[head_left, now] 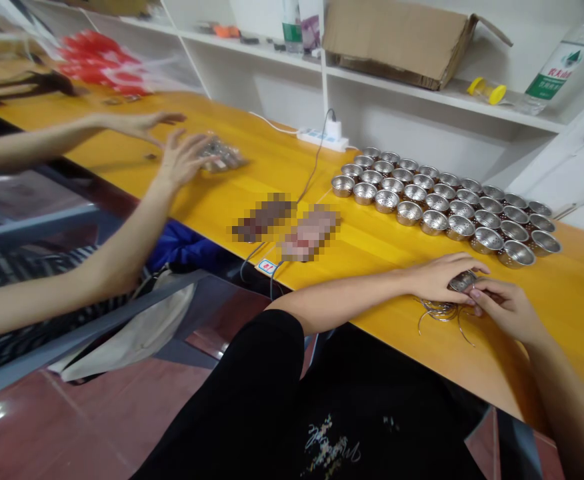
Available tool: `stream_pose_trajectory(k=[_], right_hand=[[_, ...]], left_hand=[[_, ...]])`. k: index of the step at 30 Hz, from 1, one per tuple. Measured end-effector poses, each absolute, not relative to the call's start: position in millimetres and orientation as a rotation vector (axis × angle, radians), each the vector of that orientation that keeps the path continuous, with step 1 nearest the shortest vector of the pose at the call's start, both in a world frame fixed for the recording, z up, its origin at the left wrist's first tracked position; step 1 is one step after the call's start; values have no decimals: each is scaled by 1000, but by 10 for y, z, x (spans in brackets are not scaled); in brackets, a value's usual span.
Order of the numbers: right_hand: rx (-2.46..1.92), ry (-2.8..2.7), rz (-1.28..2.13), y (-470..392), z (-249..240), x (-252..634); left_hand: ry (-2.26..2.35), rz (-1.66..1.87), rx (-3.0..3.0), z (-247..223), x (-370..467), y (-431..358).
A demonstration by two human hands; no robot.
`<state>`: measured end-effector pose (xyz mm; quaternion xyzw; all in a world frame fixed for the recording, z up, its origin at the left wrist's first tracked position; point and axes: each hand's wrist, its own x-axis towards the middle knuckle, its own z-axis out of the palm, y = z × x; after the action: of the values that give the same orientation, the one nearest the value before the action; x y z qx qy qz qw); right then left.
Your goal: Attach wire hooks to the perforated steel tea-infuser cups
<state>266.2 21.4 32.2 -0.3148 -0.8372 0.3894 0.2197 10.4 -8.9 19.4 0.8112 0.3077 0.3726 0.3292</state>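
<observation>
My left hand [439, 277] is wrapped round a small perforated metal cup [463, 281] near the table's front edge. Against the cup's right side, my right hand [505, 303] pinches a thin metal wire. A loose pile of curved wires [439, 310] lies on the table just below both hands. Beyond them, several rows of similar metal cups [436, 221] stand upright on the yellow table [382, 257], openings up.
At the left, a co-worker's hands [179, 157] are over small bagged items [225, 159]. Two blurred-out objects [312, 233] with cables lie mid-table. A power strip [322, 139] sits by the shelf [437, 100], which holds a cardboard box [397, 40] and a bottle [559, 70].
</observation>
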Motion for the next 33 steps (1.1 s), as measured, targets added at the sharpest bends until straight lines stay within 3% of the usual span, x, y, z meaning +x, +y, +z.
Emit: stream_pose_trajectory(k=[33], right_hand=[[-857,-2344,1065,206,313,2670]], left_hand=[[835,919,2136,159,100,-74]])
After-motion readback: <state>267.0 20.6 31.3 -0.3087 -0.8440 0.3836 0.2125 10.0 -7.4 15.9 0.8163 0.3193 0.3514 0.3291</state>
